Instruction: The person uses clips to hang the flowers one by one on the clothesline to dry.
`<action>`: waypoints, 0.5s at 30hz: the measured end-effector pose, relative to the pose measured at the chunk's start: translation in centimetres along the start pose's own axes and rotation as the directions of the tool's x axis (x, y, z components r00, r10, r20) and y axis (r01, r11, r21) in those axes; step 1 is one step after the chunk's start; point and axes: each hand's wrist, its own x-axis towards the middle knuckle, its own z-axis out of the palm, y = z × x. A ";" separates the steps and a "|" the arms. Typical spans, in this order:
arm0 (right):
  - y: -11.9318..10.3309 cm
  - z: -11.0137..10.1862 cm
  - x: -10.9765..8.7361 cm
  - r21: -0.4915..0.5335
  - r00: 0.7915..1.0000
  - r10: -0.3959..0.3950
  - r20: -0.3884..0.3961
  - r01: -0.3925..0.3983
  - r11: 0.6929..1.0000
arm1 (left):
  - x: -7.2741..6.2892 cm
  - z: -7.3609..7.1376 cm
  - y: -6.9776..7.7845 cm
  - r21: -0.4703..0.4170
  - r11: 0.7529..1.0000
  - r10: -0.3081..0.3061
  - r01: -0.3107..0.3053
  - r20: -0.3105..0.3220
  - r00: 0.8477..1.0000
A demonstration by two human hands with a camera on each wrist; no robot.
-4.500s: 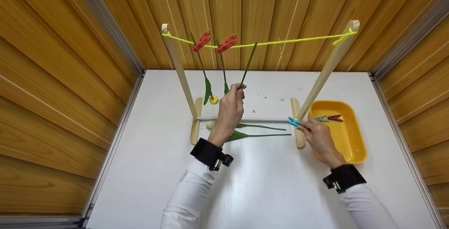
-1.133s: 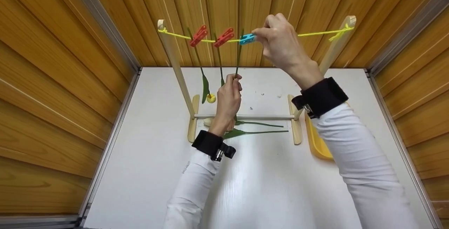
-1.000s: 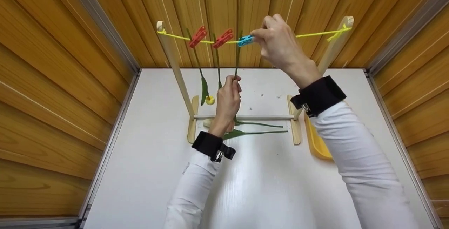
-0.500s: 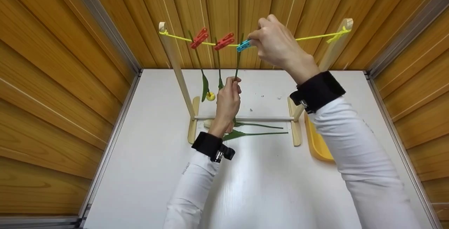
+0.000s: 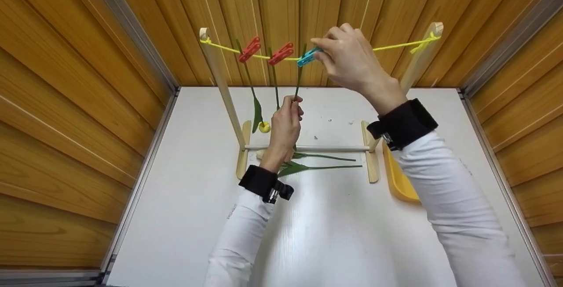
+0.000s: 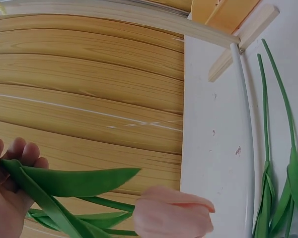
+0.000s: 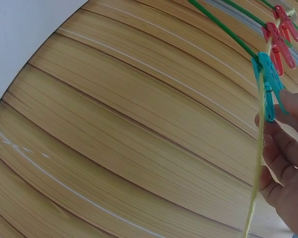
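Observation:
My left hand (image 5: 286, 124) grips the green stem of a pink tulip (image 6: 174, 213), its bloom hanging down below the fingers. The stem's upper end meets a yellow cord (image 5: 398, 46). There, a light-blue clothespin (image 5: 308, 56) sits over stem and cord with its handles spread. Thumb and forefinger of my right hand (image 5: 358, 60) stay around those handles, the forefinger partly lifted in the head view. To the left, two red clothespins (image 5: 250, 50) hold two more flower stems on the cord; a yellow bloom (image 5: 264, 127) hangs from the leftmost.
The cord is tied between two wooden posts (image 5: 223, 91) joined low down by a white rod (image 5: 330, 148). Two tulips with green stems (image 5: 334, 167) lie on the white table (image 5: 334, 234). A yellow tub (image 5: 400, 177) stands right, partly behind my right arm.
My right hand brought the blue clothespin from beside the tub up to the cord. Its forefinger has since loosened and the handles have spread. My left hand stays on the stem.

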 end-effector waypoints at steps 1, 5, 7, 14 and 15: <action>0.0 0.0 -0.2 0.009 1.000 0.000 -0.015 0.000 1.000 | 0.0 0.0 0.0 -0.004 1.000 -0.002 0.002 -0.001 1.000; 0.3 0.2 -1.0 0.073 0.996 0.012 -0.085 -0.006 0.997 | -0.1 -0.1 0.1 -0.008 1.000 -0.006 0.006 -0.008 1.000; 0.6 0.3 -1.4 0.111 0.991 0.013 -0.136 0.002 0.994 | -0.1 -0.2 0.1 -0.009 1.000 -0.004 0.004 -0.013 1.000; 1.6 0.7 -3.2 0.144 0.906 -0.033 -0.422 0.103 0.984 | -0.2 -0.3 0.3 0.015 0.999 0.030 -0.030 -0.026 0.999; 1.7 0.7 -3.4 0.146 0.883 -0.035 -0.469 0.116 0.982 | -0.2 -0.3 0.3 0.018 0.999 0.037 -0.036 -0.027 0.999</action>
